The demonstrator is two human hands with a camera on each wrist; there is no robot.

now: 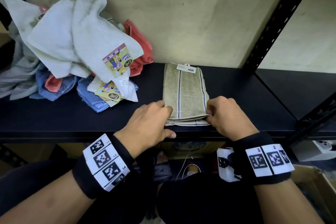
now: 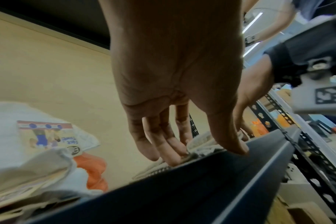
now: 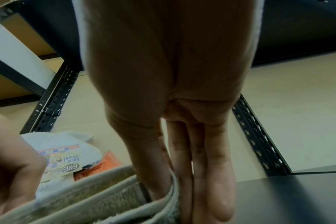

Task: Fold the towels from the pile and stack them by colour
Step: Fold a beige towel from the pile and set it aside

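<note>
Far left on the dark shelf (image 1: pixel 54 114): the unfolded pile (image 1: pixel 72 42) of white, blue and coral towels, well apart from my working area. Centre: my left hand (image 1: pixel 151 122), fingers straight and close together, resting on the near left corner of the olive striped towel (image 1: pixel 183 89), thumb on the shelf edge. The towel lies folded into a strip, its long axis running away from me toward the back wall, its retail tag (image 1: pixel 187 68) at the far end. Right: my right hand (image 1: pixel 227 114) pinches the near right corner's layers between thumb and fingers. Both hands sit at the near short edge, equally close; I judge that the next fold must carry this edge away from me, toward the tag.
</note>
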